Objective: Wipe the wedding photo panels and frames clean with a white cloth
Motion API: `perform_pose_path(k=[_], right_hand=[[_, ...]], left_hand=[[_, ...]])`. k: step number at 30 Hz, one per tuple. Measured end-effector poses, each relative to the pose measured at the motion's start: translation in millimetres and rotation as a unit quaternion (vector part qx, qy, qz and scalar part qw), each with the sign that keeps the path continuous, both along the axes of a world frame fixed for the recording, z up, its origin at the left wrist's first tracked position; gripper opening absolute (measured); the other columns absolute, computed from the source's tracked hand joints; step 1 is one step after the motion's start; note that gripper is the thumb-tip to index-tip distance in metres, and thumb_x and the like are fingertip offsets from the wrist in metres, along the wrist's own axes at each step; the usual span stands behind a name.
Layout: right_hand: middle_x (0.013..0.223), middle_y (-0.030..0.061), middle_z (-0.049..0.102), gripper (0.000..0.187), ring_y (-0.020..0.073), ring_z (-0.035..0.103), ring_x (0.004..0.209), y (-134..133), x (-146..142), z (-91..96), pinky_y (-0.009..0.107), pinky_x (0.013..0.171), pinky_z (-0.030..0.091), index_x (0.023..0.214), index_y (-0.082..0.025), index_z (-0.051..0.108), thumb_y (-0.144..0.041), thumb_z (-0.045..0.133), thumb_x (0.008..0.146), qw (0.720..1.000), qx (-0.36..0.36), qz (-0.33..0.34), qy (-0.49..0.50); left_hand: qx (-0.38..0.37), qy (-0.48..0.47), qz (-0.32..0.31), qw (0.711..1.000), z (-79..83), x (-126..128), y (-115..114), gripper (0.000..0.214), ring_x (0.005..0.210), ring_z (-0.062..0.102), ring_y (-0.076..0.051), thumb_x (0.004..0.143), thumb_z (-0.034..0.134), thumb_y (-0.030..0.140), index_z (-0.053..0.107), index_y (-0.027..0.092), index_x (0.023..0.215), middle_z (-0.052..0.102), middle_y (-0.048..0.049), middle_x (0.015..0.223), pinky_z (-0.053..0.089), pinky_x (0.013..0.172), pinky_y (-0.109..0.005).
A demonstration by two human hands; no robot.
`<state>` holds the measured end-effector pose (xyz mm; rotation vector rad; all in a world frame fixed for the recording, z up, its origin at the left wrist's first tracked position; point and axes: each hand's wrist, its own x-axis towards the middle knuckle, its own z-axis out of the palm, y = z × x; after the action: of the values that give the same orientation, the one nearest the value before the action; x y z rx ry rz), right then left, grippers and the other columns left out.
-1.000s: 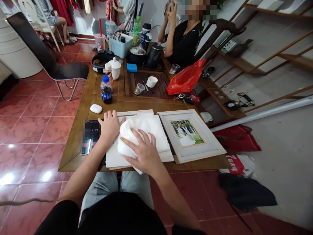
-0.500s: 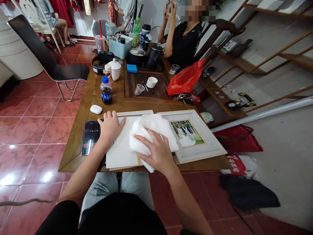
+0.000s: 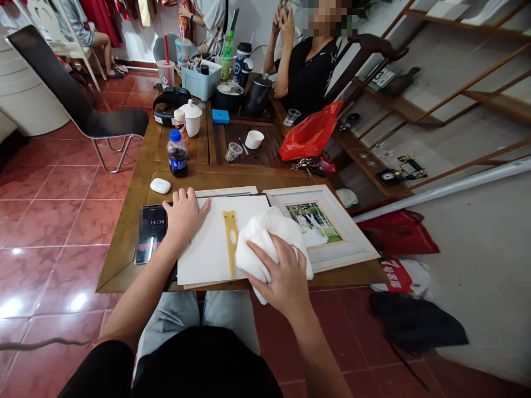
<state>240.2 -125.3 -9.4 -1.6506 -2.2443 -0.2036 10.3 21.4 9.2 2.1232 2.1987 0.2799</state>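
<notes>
Phone [image 3: 151, 237] left, panel [image 3: 205, 257] centre, framed photo [image 3: 317, 222] right — cloth [image 3: 258, 231] over the panel's right side.

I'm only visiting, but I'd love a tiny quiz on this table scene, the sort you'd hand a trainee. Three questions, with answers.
1. Whose fingers are over the white cloth?
A) the left hand's
B) the right hand's
C) both hands'

2. True or false: the bottle with the blue cap stands upright.

3. Fill in: seen from above, the yellow shape lies ____ the left hand and the cloth.

Key: 1. B, the right hand; 2. True; 3. between.
</notes>
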Motion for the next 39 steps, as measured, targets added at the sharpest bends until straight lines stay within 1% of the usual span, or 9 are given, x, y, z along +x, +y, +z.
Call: perform_pose_path(k=[4, 8, 11, 14, 19, 22, 25, 33, 39], right_hand=[[0.154, 0.0155, 0.045, 0.052, 0.0376, 0.047, 0.135, -17.3, 6.7, -4.4, 0.056, 0.108, 0.035, 0.146, -0.032, 0.058, -0.048, 0.053, 0.097, 1.0, -0.008, 0.015, 0.0], [0.154, 0.0148, 0.045, 0.052, 0.038, 0.047, 0.135, -10.2, 10.0, 0.0, 0.056, 0.105, 0.038, 0.148, -0.034, 0.057, -0.05, 0.05, 0.099, 0.999, -0.035, 0.018, -0.009], [0.155, 0.0153, 0.044, 0.052, 0.0375, 0.045, 0.138, 12.7, 9.7, 6.6, 0.055, 0.106, 0.039, 0.15, -0.034, 0.055, -0.052, 0.048, 0.101, 0.998, -0.064, 0.017, -0.013], [0.158, 0.0155, 0.042, 0.057, 0.0362, 0.043, 0.14, 44.9, 8.5, 10.9, 0.055, 0.108, 0.04, 0.152, -0.034, 0.052, -0.057, 0.048, 0.101, 0.995, -0.095, 0.021, -0.006], [0.161, 0.0154, 0.04, 0.059, 0.0366, 0.042, 0.14, 98.4, 4.0, 15.3, 0.058, 0.109, 0.039, 0.155, -0.034, 0.049, -0.058, 0.045, 0.102, 0.993, -0.114, 0.019, -0.013], [0.162, 0.016, 0.038, 0.059, 0.0368, 0.04, 0.142, 120.7, -2.2, 20.5, 0.059, 0.11, 0.038, 0.156, -0.033, 0.047, -0.059, 0.042, 0.103, 0.991, -0.126, 0.033, -0.012], [0.162, 0.0154, 0.037, 0.059, 0.037, 0.039, 0.144, 134.3, -12.6, 26.9, 0.061, 0.111, 0.035, 0.156, -0.034, 0.047, -0.06, 0.041, 0.103, 0.989, -0.144, 0.042, -0.013], [0.164, 0.0115, 0.038, 0.058, 0.0383, 0.041, 0.141, 146.9, -41.9, 34.1, 0.06, 0.11, 0.034, 0.154, -0.039, 0.049, -0.063, 0.041, 0.102, 0.983, -0.167, 0.08, -0.001], [0.163, 0.0117, 0.039, 0.057, 0.0386, 0.043, 0.139, 132.3, -40.8, 36.6, 0.059, 0.106, 0.038, 0.154, -0.04, 0.05, -0.063, 0.04, 0.102, 0.985, -0.155, 0.068, -0.015]], left_hand=[[-0.002, 0.004, -0.003, 1.0, 1.7, 0.5, -0.1, 0.052, 0.125, 0.056, -0.04, 0.102, 0.034, 0.059, 0.058, 0.019, 0.125, 0.065, -0.0207, 0.13, 0.042, 0.106, -0.061], [-0.005, 0.012, -0.012, 1.0, 2.1, 0.2, 0.2, 0.051, 0.126, 0.055, -0.039, 0.102, 0.035, 0.057, 0.057, 0.017, 0.124, 0.064, -0.0208, 0.129, 0.042, 0.106, -0.06], [0.0, 0.012, -0.017, 1.0, 1.9, -0.3, 0.4, 0.048, 0.125, 0.056, -0.038, 0.102, 0.036, 0.055, 0.058, 0.017, 0.122, 0.065, -0.0204, 0.127, 0.043, 0.106, -0.057], [0.004, 0.012, -0.021, 1.0, 1.5, -0.8, 0.4, 0.048, 0.123, 0.056, -0.037, 0.102, 0.036, 0.055, 0.058, 0.017, 0.121, 0.065, -0.0196, 0.126, 0.044, 0.104, -0.054], [0.004, 0.009, -0.021, 1.0, -0.7, -1.3, 1.3, 0.047, 0.123, 0.056, -0.038, 0.102, 0.037, 0.054, 0.058, 0.016, 0.12, 0.065, -0.0198, 0.126, 0.044, 0.103, -0.052], [0.001, 0.01, -0.02, 1.0, -2.7, -1.2, 2.3, 0.046, 0.123, 0.057, -0.037, 0.102, 0.038, 0.054, 0.058, 0.017, 0.12, 0.065, -0.0194, 0.126, 0.045, 0.102, -0.051], [-0.002, 0.012, -0.02, 1.0, -3.2, -0.7, 2.6, 0.046, 0.123, 0.057, -0.037, 0.102, 0.038, 0.054, 0.058, 0.016, 0.121, 0.066, -0.0194, 0.126, 0.045, 0.101, -0.05], [-0.016, 0.01, -0.021, 1.0, 0.5, -0.6, 2.6, 0.047, 0.122, 0.057, -0.037, 0.103, 0.038, 0.054, 0.058, 0.016, 0.12, 0.065, -0.0199, 0.127, 0.045, 0.1, -0.05], [-0.013, 0.008, -0.013, 1.0, -0.1, -0.6, 3.3, 0.049, 0.122, 0.058, -0.037, 0.102, 0.038, 0.057, 0.058, 0.017, 0.121, 0.065, -0.0196, 0.127, 0.045, 0.101, -0.051]])
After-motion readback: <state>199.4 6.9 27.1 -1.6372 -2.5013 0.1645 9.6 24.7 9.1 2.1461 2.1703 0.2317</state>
